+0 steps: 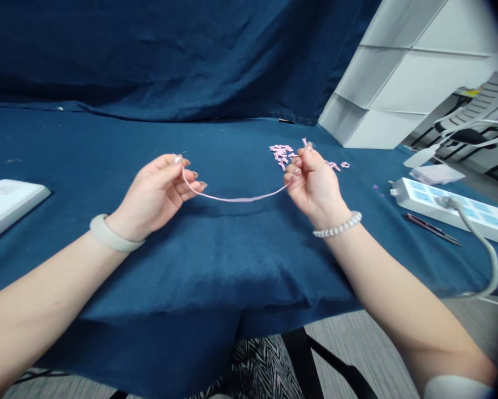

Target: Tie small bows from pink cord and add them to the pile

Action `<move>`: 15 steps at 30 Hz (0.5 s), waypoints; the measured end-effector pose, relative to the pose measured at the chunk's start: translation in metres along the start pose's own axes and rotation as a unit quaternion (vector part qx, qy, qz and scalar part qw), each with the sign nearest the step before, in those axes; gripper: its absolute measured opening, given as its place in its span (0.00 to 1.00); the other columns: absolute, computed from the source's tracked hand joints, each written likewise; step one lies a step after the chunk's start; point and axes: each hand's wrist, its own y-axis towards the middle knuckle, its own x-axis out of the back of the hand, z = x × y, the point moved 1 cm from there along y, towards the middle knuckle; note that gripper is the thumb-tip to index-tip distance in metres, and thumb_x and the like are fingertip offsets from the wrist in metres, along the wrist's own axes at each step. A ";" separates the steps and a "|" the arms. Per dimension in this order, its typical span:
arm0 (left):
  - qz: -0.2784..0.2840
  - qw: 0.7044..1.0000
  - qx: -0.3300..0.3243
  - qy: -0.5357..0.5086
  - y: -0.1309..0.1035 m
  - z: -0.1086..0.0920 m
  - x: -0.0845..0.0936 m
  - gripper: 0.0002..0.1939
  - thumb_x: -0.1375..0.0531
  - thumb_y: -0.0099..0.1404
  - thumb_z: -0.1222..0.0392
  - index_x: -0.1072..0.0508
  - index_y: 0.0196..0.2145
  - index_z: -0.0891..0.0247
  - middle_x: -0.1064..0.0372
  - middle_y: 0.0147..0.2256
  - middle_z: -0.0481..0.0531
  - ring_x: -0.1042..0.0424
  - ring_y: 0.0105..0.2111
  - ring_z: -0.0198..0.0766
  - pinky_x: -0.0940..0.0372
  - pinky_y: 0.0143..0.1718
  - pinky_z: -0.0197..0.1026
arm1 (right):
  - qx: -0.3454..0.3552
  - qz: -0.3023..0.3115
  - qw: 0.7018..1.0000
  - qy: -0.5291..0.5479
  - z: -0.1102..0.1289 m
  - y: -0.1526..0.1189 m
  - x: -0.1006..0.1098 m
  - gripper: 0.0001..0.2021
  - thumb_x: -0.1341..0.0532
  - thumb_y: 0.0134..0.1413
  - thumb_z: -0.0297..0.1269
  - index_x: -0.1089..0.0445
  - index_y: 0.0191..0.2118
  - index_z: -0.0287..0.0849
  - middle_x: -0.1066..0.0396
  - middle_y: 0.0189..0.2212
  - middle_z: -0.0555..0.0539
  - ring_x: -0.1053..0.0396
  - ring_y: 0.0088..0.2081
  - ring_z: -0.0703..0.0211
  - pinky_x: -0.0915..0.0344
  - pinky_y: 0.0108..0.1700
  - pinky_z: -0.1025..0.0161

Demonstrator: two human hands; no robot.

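A thin pink cord (240, 199) hangs in a shallow curve between my two hands, above the blue cloth. Its left end is pinched between the thumb and index finger of my left hand (159, 191), whose other fingers are loosely curled. My right hand (315, 180) is closed round the other end, and a short tip sticks up above the thumb. Small pink knotted pieces (281, 154) lie in a pile on the cloth behind my right hand, which partly hides them.
A white power strip (452, 208) with a plugged-in grey cable lies at the right, beside dark thread snips (432, 229). Behind it is a small clear box (436, 173). White boxes (382, 124) stand at the back right. A white device (10, 202) rests at the left.
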 end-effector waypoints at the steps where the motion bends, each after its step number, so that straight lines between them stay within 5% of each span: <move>1: 0.014 1.000 0.004 0.006 -0.002 0.003 -0.003 0.03 0.37 0.62 0.65 0.27 0.30 0.62 0.28 0.25 0.46 0.24 0.28 0.35 0.26 0.42 0.43 | -0.004 0.024 0.999 -0.028 -0.003 -0.006 -0.004 0.11 0.45 0.64 0.30 0.39 0.28 0.41 0.43 0.19 0.57 0.45 0.17 0.75 0.47 0.18 0.75; 8: 0.019 0.997 -0.042 0.069 -0.009 0.016 -0.019 0.09 0.29 0.54 0.61 0.24 0.31 0.65 0.27 0.25 0.48 0.25 0.28 0.34 0.27 0.38 0.39 | -0.006 0.186 0.972 -0.141 -0.021 -0.043 -0.027 0.16 0.29 0.46 0.46 0.32 0.29 0.40 0.39 0.22 0.55 0.50 0.18 0.75 0.55 0.18 0.72; 15: 0.047 0.997 -0.036 0.048 -0.004 0.028 -0.029 0.09 0.28 0.54 0.57 0.21 0.30 0.64 0.25 0.32 0.49 0.26 0.35 0.34 0.29 0.41 0.38 | -0.044 0.234 0.957 -0.167 -0.034 -0.048 -0.046 0.20 0.25 0.35 0.50 0.29 0.25 0.39 0.39 0.17 0.55 0.50 0.17 0.74 0.55 0.17 0.70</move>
